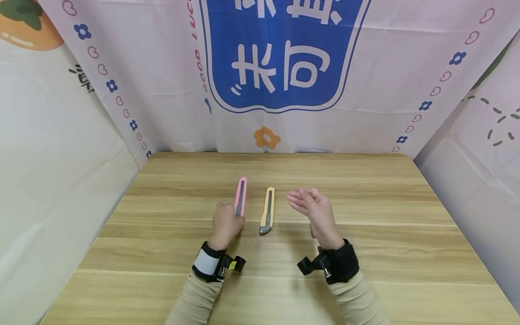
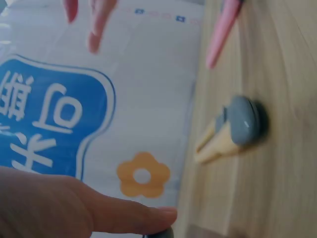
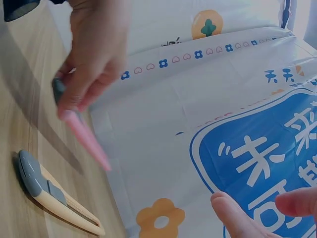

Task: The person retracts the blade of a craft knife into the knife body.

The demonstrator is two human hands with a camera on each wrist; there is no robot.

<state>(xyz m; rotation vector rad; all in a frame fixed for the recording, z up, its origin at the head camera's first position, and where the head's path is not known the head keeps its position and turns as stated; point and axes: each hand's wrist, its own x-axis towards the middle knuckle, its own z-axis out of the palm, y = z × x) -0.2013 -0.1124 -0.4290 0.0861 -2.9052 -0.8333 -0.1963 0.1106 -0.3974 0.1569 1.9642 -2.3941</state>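
Head view: left hand fingers curl round the pink knife, tip raised off the table, while the right hand hovers relaxed, empty, beside the yellow knife.

The left hand is curled into a grip, knuckles up; the right hand hovers beside it, fingers loosely extended, both wrists strapped.
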